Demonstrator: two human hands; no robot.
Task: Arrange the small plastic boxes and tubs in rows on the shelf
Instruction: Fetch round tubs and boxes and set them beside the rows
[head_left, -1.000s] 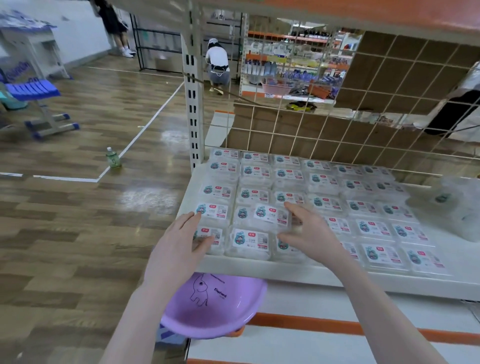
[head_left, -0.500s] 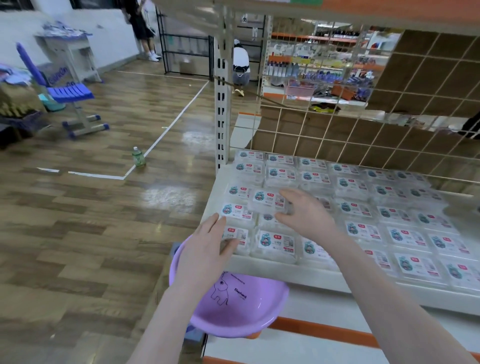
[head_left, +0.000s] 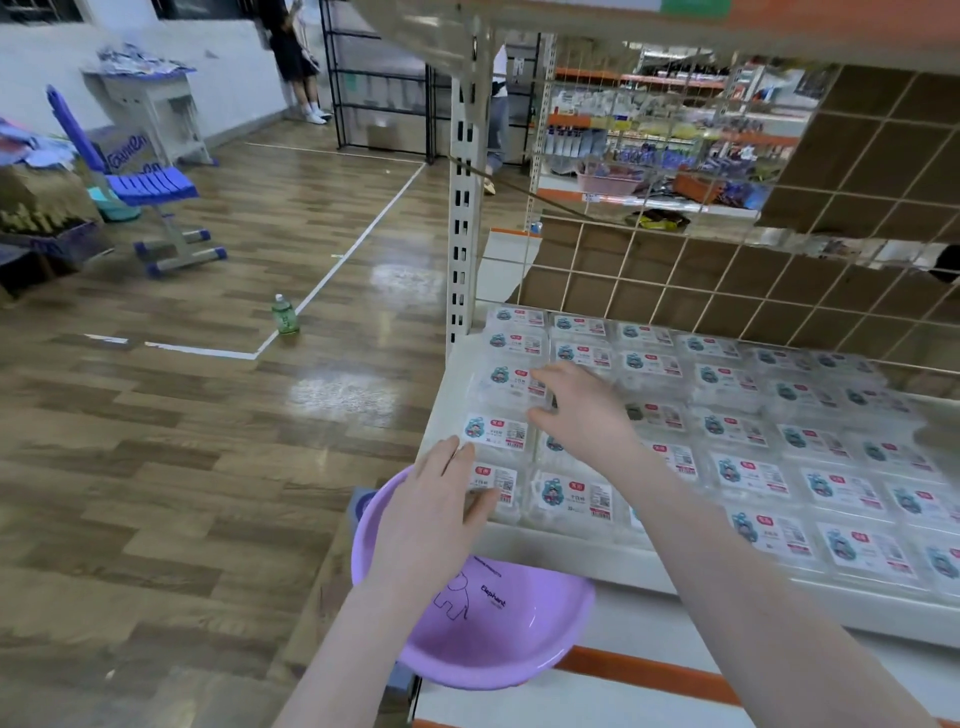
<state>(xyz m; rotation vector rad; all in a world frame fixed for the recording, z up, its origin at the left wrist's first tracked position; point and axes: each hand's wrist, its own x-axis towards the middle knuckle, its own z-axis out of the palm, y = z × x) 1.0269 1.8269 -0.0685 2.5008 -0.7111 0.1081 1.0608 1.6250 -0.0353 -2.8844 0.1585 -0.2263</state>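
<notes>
Head view — right hand (head_left: 582, 415) fingers curling around box (head_left: 511, 382), left hand (head_left: 431, 514) flat, steadying front box (head_left: 493, 483) — nudging gently advisable, keeping rows straight.

Boxes (head_left: 727, 431) wall-to-wall — bare front lip (head_left: 571, 558)

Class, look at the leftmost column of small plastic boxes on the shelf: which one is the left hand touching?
The front box at the shelf's near-left corner. The left hand's fingers rest on its left side; the boxes behind it in that column are untouched by that hand.
</notes>
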